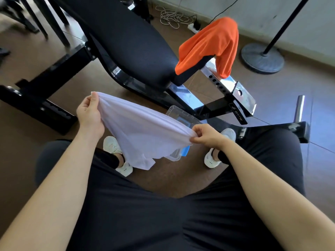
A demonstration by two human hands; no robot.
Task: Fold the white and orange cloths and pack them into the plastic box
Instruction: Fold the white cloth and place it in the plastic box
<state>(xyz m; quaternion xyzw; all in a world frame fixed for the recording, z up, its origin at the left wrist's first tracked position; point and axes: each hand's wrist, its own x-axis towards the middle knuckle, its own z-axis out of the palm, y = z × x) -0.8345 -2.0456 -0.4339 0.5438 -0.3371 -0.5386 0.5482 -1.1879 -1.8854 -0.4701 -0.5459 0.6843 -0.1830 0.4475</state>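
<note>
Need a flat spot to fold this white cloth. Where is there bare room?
The black bench pad is bare left of the orange cloth. Crowded below: the white cloth hangs over the plastic box, between the shoes.

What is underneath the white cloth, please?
Under the white cloth sits the plastic box on the floor; only its corners show, so its inside is hidden.

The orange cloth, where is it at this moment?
In the head view, the orange cloth hangs at upper right, draped over the end of the black bench, beyond the white cloth that both hands hold.
</note>
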